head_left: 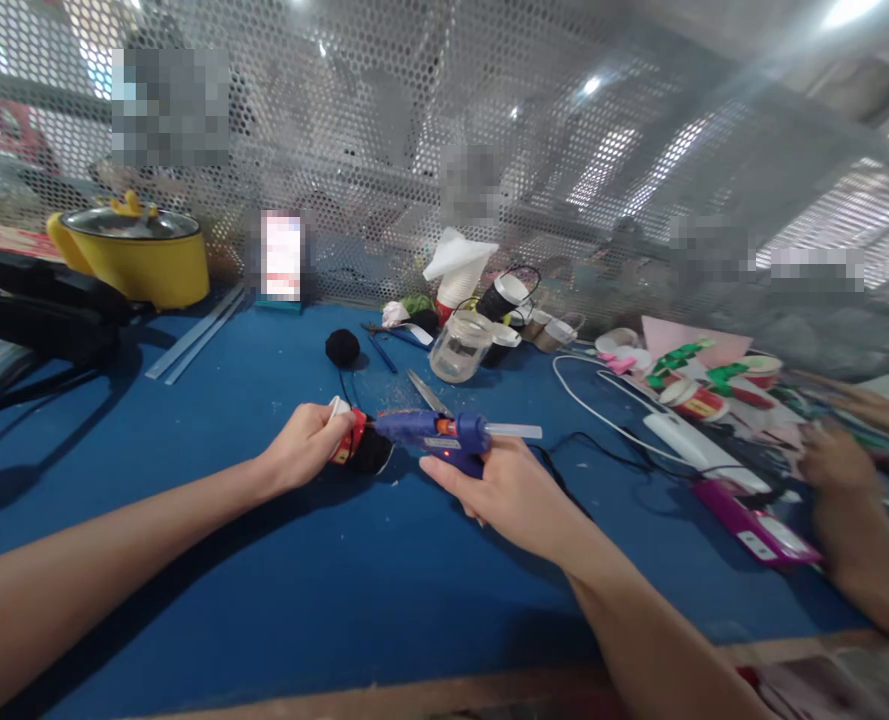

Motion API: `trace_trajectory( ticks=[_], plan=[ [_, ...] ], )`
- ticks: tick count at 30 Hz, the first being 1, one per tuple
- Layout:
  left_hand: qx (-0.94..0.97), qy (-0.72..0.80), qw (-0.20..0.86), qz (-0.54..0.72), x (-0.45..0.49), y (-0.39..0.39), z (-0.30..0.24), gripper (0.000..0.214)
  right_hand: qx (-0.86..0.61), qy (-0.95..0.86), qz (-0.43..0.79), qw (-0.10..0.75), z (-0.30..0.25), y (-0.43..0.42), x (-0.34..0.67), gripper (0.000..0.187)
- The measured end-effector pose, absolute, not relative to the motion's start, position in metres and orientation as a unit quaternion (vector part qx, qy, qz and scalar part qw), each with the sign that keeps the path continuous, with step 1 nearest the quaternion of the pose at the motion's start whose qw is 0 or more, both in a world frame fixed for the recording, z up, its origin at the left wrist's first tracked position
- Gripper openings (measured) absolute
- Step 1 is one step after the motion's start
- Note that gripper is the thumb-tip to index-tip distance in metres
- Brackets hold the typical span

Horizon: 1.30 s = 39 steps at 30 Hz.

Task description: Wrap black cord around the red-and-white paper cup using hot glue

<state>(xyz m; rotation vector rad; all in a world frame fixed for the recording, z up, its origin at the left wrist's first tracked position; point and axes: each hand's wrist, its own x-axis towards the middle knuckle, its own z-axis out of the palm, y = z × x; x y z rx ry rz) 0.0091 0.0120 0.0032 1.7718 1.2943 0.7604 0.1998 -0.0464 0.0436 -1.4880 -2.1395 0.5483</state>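
**Blue worktop point(189, 460), glue gun nosed up to a small craft piece**

The right hand point(505, 488) is closed around the handle of the blue glue gun point(433, 432), which lies level so that its nozzle points left. A clear glue stick point(517, 431) juts from its back. The left hand point(310, 443) pinches a small black, red and white craft piece point(361, 448) low on the worktop, at the nozzle tip, probably to steady it there.

Scissors point(429, 393), a ball of black yarn point(343, 346) and a glass jar point(459, 347) lie just beyond, within easy reach. A yellow pot point(133, 258) stands far left against the perforated metal screen point(384, 120). At far right is a co-worker's hand point(834, 458), among ribbon spools point(695, 400).

No writing is legible: the gun's label is too small, and the upright card point(283, 255) is blurred.
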Motion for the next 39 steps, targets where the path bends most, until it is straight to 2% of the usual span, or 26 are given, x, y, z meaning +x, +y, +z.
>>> trace_trajectory(
  ticks=[19, 27, 39],
  plan=[
    [0.711, 0.492, 0.407, 0.295, 0.006, 0.012, -0.001, 0.03, -0.568, -0.735, 0.284, 0.237, 0.046, -0.042, 0.202, 0.027],
    [0.715, 0.485, 0.409, 0.294, 0.006, 0.012, 0.0, 0.033, -0.557, -0.746, 0.282, 0.233, 0.044, -0.036, 0.202, 0.038],
    [0.721, 0.478, 0.405, 0.297, 0.006, 0.012, -0.002, 0.035, -0.548, -0.733, 0.321, 0.243, 0.041, -0.036, 0.204, 0.03]
  ],
)
